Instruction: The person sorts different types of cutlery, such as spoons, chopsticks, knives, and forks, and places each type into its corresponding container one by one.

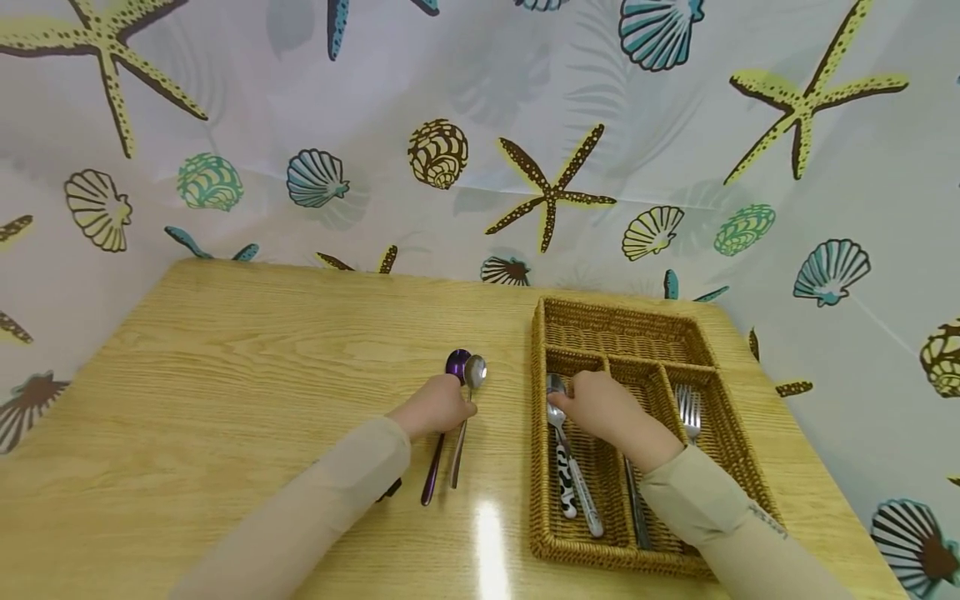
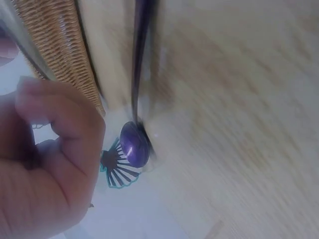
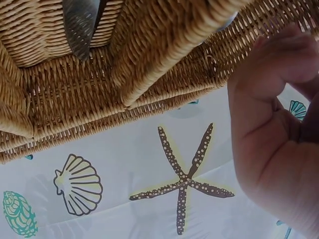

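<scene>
My left hand [image 1: 441, 406] pinches the handle of a silver spoon [image 1: 476, 371] above the table. A purple spoon [image 1: 458, 364] lies beside it, partly behind the hand in the head view; its bowl [image 2: 134, 144] shows in the left wrist view. My right hand [image 1: 609, 410] reaches into the left compartment of a wicker cutlery tray [image 1: 537, 467]. Its curled thumb and fingers are at the head of a white-handled spoon [image 1: 587, 500], seemingly pinching it, though the fingertips are partly hidden. Alongside lies a spoon with a black-and-white spotted handle [image 1: 564, 479].
The tray's middle compartment holds a knife, its dark handle [image 1: 637, 508] in the head view and blade [image 3: 82, 30] in the right wrist view. A fork [image 1: 689, 410] lies in the right compartment. A shell-patterned cloth [image 1: 420, 225] hangs behind the wooden table [image 1: 247, 375].
</scene>
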Motion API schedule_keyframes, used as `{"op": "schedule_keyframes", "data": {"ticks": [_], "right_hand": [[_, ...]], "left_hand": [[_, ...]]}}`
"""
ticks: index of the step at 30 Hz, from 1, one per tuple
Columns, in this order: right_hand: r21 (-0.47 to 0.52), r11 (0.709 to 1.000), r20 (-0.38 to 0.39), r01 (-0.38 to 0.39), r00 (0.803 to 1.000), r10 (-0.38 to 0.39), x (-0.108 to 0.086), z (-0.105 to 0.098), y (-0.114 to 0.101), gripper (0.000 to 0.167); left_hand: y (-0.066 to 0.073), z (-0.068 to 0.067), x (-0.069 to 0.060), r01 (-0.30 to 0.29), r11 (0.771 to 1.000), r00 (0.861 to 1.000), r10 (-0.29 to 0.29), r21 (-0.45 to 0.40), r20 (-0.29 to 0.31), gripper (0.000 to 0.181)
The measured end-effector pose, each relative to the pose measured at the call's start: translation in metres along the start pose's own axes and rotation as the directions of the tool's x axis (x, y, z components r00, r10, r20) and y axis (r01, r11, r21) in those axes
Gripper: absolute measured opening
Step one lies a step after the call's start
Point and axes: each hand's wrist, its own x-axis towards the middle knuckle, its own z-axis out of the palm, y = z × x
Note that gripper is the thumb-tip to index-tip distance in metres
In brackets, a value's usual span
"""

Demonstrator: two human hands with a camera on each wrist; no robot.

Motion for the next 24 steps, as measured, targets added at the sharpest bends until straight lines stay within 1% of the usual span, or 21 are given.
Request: {"op": "schedule_keyframes", "data": {"ticks": [2,4,6,9,13,18,21,24], "right_hand": [[0.009,1.000,0.003,0.009,1.000,-0.009,0.000,0.000,-0.001,0.050],[0.017,1.000,0.005,0.018,1.000,-0.018,0.001,-0.001,-0.002,0.049],[0.025,0.999,0.008,0.022,1.000,-0.022,0.001,-0.001,-0.003,0.049],[0.029,0.999,0.013,0.025,1.000,-0.026,0.000,-0.003,-0.005,0.049],[0.031,0.999,0.011,0.032,0.999,-0.032,-0.001,-0.005,-0.005,0.050],[0.034,0.999,0.004,0.029,1.000,-0.029,-0.001,-0.007,-0.005,0.050],[0.033,0.999,0.003,0.024,1.000,-0.024,-0.001,-0.009,-0.005,0.051],[0.045,0.999,0.006,0.026,1.000,-0.026,0.000,-0.010,-0.005,0.051]], "left_hand": [[0.000,-0.002,-0.003,0.000,1.000,1.000,0.000,-0.024,0.018,0.036],[0.000,-0.004,-0.006,-0.006,0.999,0.999,0.008,-0.051,0.032,0.045],[0.001,-0.006,-0.009,-0.016,0.996,0.999,0.019,-0.087,0.034,0.049],[0.005,-0.008,-0.014,-0.015,0.986,0.999,0.023,-0.166,0.047,0.048],[0.011,-0.007,-0.017,-0.010,0.970,0.998,0.024,-0.242,0.056,0.045],[0.015,-0.006,-0.018,-0.009,0.954,0.998,0.026,-0.300,0.052,0.043],[0.018,-0.007,-0.019,0.006,0.942,0.999,0.012,-0.335,0.053,0.042],[0.022,-0.007,-0.021,0.018,0.938,0.999,-0.002,-0.347,0.046,0.041]]}}
